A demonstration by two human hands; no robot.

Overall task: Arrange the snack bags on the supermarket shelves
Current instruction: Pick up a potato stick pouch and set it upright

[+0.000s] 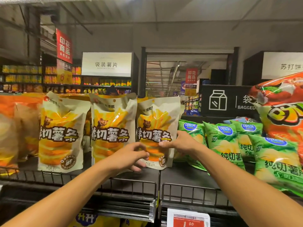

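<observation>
Head view shows the right hand (pixel 182 141) with fingers clamped on the right edge of an upright cream fries bag (pixel 157 133) standing on the dark shelf (pixel 180 174), left hand (pixel 131 154) loosely curled, fingers apart, before its lower front.

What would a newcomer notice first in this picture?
Three cream fries bags stand in a row at centre shelf. The right hand grips the rightmost bag, and the left hand reaches curled below it. Green chip bags lean at right.
</observation>
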